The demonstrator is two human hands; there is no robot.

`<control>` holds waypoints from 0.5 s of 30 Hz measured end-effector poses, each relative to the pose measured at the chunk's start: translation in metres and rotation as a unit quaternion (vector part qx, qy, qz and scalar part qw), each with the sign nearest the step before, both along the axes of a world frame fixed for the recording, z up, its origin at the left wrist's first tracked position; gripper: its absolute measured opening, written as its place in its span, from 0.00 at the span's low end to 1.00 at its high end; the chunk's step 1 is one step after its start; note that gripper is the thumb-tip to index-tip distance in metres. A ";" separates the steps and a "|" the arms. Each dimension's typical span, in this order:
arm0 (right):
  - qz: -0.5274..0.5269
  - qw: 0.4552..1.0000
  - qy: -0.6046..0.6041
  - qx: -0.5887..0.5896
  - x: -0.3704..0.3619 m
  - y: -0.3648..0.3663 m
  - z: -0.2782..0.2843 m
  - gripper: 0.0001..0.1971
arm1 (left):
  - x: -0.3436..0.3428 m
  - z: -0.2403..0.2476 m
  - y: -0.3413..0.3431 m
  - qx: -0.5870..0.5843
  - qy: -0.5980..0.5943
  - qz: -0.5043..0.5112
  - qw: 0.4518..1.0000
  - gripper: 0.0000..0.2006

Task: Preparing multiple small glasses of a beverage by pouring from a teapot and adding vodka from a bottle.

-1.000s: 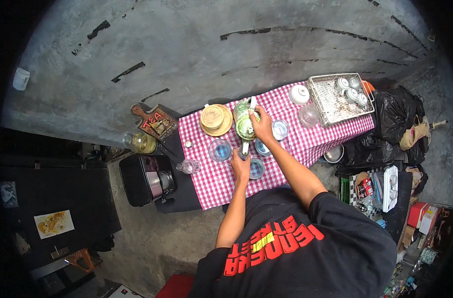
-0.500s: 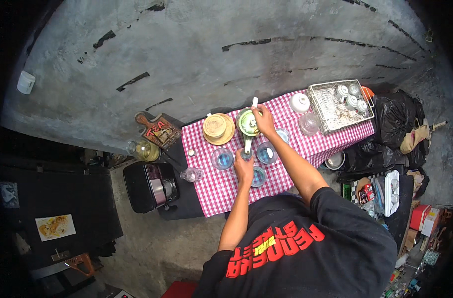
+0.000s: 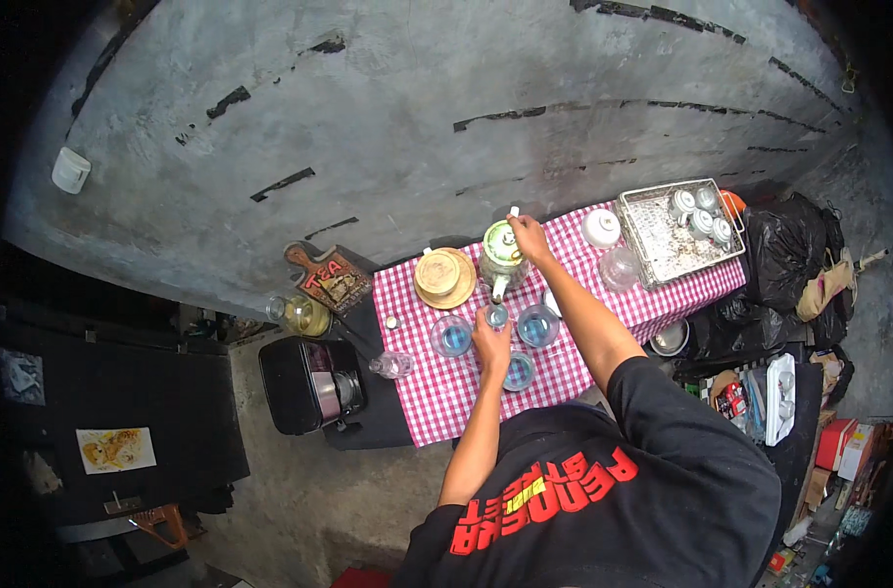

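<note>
My right hand (image 3: 530,238) is closed around the white handle of a teapot (image 3: 501,257) with a green patterned lid. The teapot's spout points toward me, just over a small clear cup (image 3: 496,316). My left hand (image 3: 491,341) grips this cup from the near side. Around it stand three bowl-like glasses that look blue inside: one glass (image 3: 452,336) on the left, another glass (image 3: 538,326) on the right and a third glass (image 3: 518,370) nearest me. Whether liquid is flowing from the spout is too small to tell.
A red-checked tablecloth (image 3: 432,412) covers the table. Left of the teapot are a round wooden stand (image 3: 458,284), a clear glass vessel (image 3: 391,366) and a black appliance (image 3: 294,385). At right sit a white lidded pot (image 3: 601,227), a glass jar (image 3: 619,269) and a metal-framed tray (image 3: 652,245) with several cups.
The teapot looks less tilted, its handle lower than before. Its spout and the small cup have come slightly further apart. The whole scene has shifted right and down in the picture.
</note>
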State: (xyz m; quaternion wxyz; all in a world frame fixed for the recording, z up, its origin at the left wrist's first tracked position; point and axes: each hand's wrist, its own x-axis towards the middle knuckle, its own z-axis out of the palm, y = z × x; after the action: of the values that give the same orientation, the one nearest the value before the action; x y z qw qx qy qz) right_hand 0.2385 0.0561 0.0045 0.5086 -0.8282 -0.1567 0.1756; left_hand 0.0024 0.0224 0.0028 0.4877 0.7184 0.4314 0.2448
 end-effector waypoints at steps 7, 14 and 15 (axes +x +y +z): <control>0.024 0.999 0.039 -0.017 0.012 0.003 -0.007 0.29 | 0.000 0.008 0.001 0.001 -0.027 -0.001 1.000 0.22; 0.020 0.999 0.035 -0.016 0.015 0.003 -0.008 0.30 | -0.005 0.007 0.003 0.010 -0.031 -0.007 0.999 0.22; 0.017 0.999 0.034 -0.017 0.020 0.000 -0.009 0.30 | -0.004 0.010 0.001 0.010 -0.028 -0.014 0.999 0.22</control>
State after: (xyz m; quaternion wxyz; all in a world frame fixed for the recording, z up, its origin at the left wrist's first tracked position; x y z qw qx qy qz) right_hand 0.2581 0.0561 -0.0043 0.4968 -0.8274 -0.1498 0.2150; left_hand -0.0015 0.0237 0.0130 0.4959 0.7222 0.4050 0.2618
